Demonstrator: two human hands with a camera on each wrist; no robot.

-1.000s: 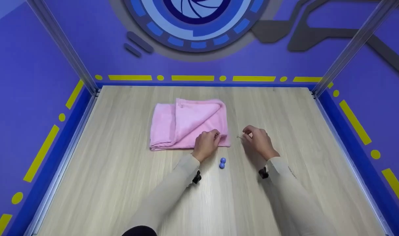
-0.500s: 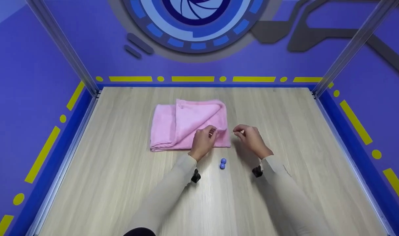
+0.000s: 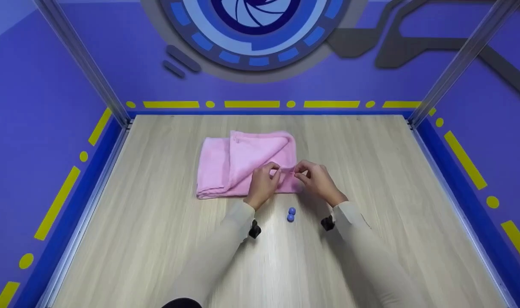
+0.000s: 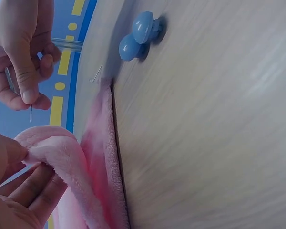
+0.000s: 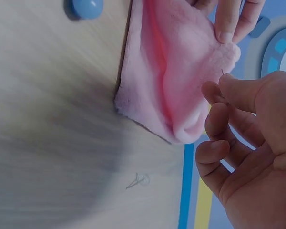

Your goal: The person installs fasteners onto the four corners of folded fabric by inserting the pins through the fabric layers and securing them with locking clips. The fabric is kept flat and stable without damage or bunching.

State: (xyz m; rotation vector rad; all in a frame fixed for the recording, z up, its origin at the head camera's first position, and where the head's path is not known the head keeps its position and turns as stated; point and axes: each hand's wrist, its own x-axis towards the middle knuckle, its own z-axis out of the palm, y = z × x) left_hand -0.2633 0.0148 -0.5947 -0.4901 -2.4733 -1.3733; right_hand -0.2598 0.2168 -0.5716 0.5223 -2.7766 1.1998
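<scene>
A pink fleece blanket [image 3: 215,164] lies folded on the table, its top layer turned back in a diagonal fold. My left hand [image 3: 262,186] pinches a raised edge of the blanket [image 4: 62,152] between thumb and fingers. Close to that edge, my right hand [image 3: 322,184] holds a thin metal pin [image 5: 222,71] between thumb and forefinger. Its tip points at the fabric, and a small gap shows between them in the left wrist view. The rest of the pin is hidden by the fingers. Two blue mushroom-shaped caps [image 4: 145,28] sit side by side in front of the blanket.
Another pin with a clear round base [image 5: 142,180] lies on the wooden table [image 3: 157,239], beyond the blanket's right corner. Blue panels [image 3: 84,68] with yellow marks enclose the table at the back and both sides.
My right hand has moved left with the pin, up to the blanket's edge. My left hand has lifted the pinched edge slightly. The caps have stayed in place.
</scene>
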